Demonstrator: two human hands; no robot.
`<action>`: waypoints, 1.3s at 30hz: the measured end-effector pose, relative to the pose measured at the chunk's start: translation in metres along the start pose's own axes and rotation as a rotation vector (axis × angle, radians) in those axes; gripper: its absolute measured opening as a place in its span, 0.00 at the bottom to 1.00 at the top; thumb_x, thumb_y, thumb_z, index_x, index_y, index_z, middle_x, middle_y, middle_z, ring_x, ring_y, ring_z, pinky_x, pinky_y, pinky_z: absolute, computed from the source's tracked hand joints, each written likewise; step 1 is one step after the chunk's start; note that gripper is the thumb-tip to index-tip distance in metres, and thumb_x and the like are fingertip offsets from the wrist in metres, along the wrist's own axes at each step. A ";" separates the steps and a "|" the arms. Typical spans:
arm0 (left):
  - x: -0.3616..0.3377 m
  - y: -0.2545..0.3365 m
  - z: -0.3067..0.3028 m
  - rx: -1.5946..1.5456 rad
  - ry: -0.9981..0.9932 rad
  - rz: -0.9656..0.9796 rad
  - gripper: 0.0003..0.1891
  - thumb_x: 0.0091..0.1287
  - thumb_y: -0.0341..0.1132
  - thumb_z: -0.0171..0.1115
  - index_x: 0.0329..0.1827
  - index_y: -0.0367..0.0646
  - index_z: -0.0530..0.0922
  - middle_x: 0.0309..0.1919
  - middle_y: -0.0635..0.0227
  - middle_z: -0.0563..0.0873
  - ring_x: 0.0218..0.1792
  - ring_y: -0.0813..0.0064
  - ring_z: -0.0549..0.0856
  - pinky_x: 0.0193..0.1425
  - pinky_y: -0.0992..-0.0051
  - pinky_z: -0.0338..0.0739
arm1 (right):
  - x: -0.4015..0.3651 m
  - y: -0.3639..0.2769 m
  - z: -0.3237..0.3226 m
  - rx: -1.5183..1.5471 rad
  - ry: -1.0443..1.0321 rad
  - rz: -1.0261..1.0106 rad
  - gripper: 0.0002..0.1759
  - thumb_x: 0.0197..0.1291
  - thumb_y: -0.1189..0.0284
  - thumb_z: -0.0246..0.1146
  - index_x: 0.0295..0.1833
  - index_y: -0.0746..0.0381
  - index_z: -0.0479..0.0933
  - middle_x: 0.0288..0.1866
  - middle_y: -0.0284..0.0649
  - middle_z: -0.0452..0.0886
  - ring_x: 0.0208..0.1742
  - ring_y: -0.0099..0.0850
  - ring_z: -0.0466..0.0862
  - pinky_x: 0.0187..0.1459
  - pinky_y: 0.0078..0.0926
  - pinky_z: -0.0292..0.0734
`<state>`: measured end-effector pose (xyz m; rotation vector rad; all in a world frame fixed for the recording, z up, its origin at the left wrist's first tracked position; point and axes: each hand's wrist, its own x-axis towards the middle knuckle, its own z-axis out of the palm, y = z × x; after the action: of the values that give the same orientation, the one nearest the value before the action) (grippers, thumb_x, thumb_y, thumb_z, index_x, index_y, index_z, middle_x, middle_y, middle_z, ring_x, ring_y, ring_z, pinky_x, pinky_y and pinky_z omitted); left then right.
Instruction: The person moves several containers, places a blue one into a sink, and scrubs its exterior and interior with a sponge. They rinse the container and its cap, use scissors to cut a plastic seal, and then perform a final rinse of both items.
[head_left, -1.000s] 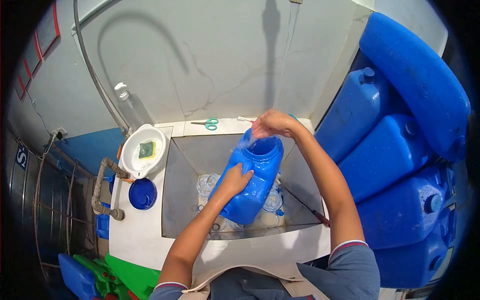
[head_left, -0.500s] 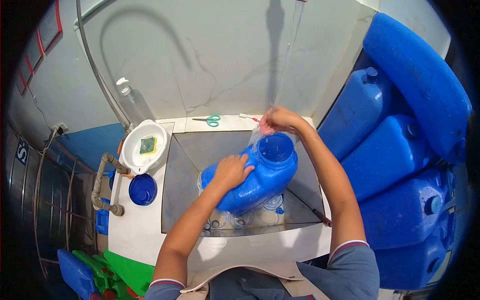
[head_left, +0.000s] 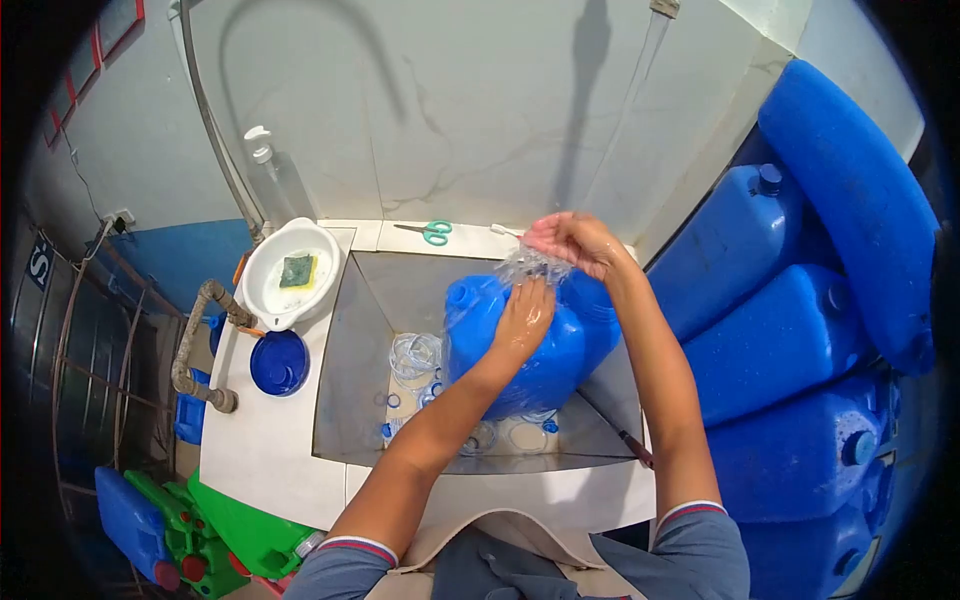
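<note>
A large blue plastic jug (head_left: 530,365) stands in the sink (head_left: 365,300), its wide mouth partly hidden behind my right hand. My left hand (head_left: 527,318) lies on the jug's upper side with its fingers stretched forward. Just above the mouth, my right hand (head_left: 578,243) is held with loosely bent fingers and no object visible in it. Water (head_left: 535,265) splashes between the two hands, under a thin stream from the tap (head_left: 664,8) on the wall. Several clear plastic pieces and rings (head_left: 415,357) lie on the sink bottom beside the jug.
On the left counter are a white basin (head_left: 275,250) with a sponge (head_left: 298,271), a blue lid (head_left: 279,363) and a pump bottle (head_left: 280,180). Green-handled scissors (head_left: 436,233) lie on the back ledge. Blue containers (head_left: 770,340) are stacked at right; a dark rod (head_left: 615,425) leans in the sink.
The jug has turned more upright and its mouth has swung right. My left hand has slid forward along it, and water now splashes off my hands.
</note>
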<state>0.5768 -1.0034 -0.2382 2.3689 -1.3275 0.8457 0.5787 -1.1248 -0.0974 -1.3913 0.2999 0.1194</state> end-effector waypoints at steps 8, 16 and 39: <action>0.015 -0.011 0.025 -0.282 0.043 0.075 0.17 0.60 0.30 0.51 0.52 0.35 0.71 0.48 0.51 0.77 0.52 0.53 0.76 0.57 0.60 0.71 | -0.004 -0.004 -0.003 -0.182 -0.012 0.122 0.12 0.58 0.83 0.47 0.42 0.75 0.74 0.37 0.49 0.80 0.40 0.34 0.84 0.46 0.26 0.83; 0.019 -0.039 0.023 -0.543 0.027 0.008 0.12 0.55 0.27 0.58 0.43 0.39 0.77 0.37 0.53 0.81 0.42 0.52 0.79 0.45 0.58 0.74 | 0.002 -0.004 -0.016 -0.518 -0.033 0.113 0.08 0.59 0.79 0.51 0.37 0.70 0.75 0.34 0.45 0.80 0.35 0.31 0.83 0.40 0.25 0.83; -0.086 -0.095 -0.060 -0.732 -0.386 -0.849 0.32 0.62 0.54 0.57 0.50 0.27 0.73 0.24 0.49 0.83 0.18 0.61 0.82 0.26 0.65 0.77 | -0.001 0.014 -0.004 -0.465 0.099 0.016 0.09 0.51 0.79 0.50 0.26 0.66 0.76 0.22 0.39 0.78 0.20 0.23 0.76 0.21 0.16 0.70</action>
<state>0.6023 -0.8639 -0.2423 2.1606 -0.4517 -0.3090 0.5732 -1.1259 -0.1113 -1.8598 0.3813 0.1394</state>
